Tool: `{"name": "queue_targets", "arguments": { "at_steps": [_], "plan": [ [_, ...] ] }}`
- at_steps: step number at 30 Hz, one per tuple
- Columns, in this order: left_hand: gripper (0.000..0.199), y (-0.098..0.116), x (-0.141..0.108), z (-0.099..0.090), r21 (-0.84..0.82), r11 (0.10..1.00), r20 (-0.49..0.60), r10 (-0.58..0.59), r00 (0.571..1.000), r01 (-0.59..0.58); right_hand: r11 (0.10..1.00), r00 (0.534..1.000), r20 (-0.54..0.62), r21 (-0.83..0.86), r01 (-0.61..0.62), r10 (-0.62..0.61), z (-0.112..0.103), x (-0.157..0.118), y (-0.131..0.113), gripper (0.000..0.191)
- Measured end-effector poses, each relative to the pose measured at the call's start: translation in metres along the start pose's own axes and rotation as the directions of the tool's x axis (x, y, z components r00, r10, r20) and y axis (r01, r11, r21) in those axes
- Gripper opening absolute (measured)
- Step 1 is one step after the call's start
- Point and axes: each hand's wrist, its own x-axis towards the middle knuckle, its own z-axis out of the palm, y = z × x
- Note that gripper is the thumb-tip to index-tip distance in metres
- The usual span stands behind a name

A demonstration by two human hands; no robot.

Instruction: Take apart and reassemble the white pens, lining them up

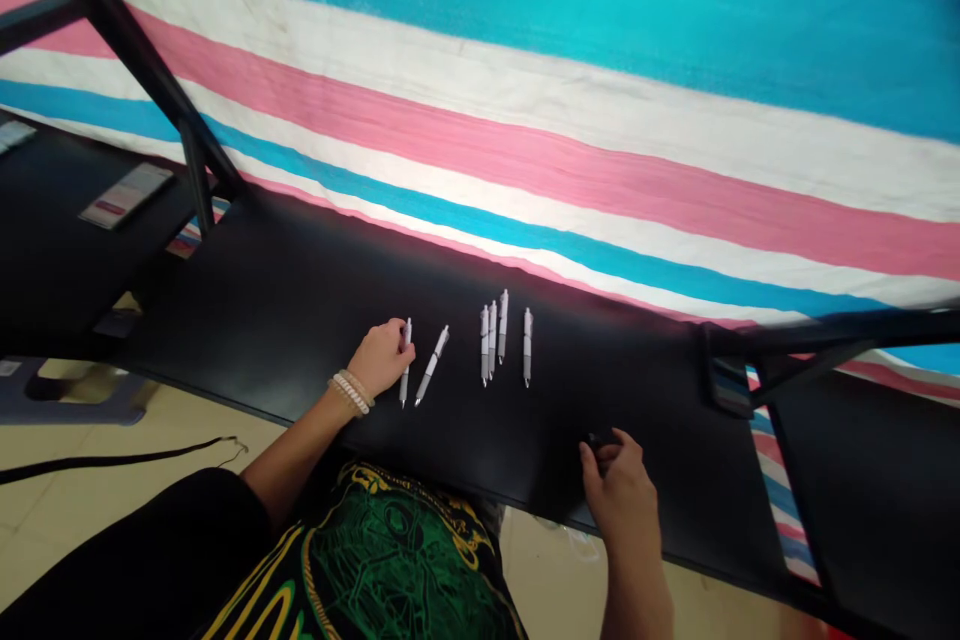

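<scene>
My left hand [381,358], with a beaded bracelet [352,393] on its wrist, is closed around a white and grey pen [405,390] standing nearly upright on the black tabletop [262,300]. A similar pen [431,365] lies just to the right of that hand. Farther right, several more pens [493,340] lie side by side, and another pen [527,347] lies a little apart from them. Near the table's front edge, my right hand [619,490] pinches a small black object [600,440], mostly hidden by the fingers.
A pink, white and blue striped cloth [525,130] hangs behind the table. Black metal bars [127,60] cross the upper left, and another frame [817,340] stands at the right. A flat printed card [126,195] lies on the left table, and a black cable [112,460] crosses the floor.
</scene>
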Motion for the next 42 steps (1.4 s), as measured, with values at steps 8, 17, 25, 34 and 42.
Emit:
{"name": "queue_targets", "arguments": {
  "at_steps": [8,17,25,34,42],
  "plan": [
    [0.031,0.014,-0.018,-0.027,-0.847,0.494,0.170,-0.097,0.981,0.195,0.975,0.960,-0.250,0.208,-0.075,0.127,-0.044,-0.001,-0.098,0.055],
    [0.051,0.065,-0.028,-0.020,-0.962,0.262,0.076,-0.040,0.996,0.084,0.397,0.852,0.400,0.881,-0.256,-0.337,-0.007,-0.007,-0.240,0.046],
    [0.038,0.056,-0.028,-0.017,-0.965,0.257,0.012,-0.150,0.989,0.051,0.321,0.863,0.424,0.886,-0.333,-0.275,0.007,-0.011,-0.233,0.044],
    [0.038,0.050,-0.021,0.003,-0.981,0.195,-0.065,-0.300,0.952,-0.006,0.423,0.952,0.263,0.889,-0.174,-0.160,0.017,-0.006,-0.229,0.039],
    [0.038,0.045,-0.020,0.009,-0.989,0.147,-0.079,-0.331,0.940,-0.032,0.335,0.977,0.195,0.929,-0.156,-0.085,0.023,-0.005,-0.227,0.030]
  ]
}}
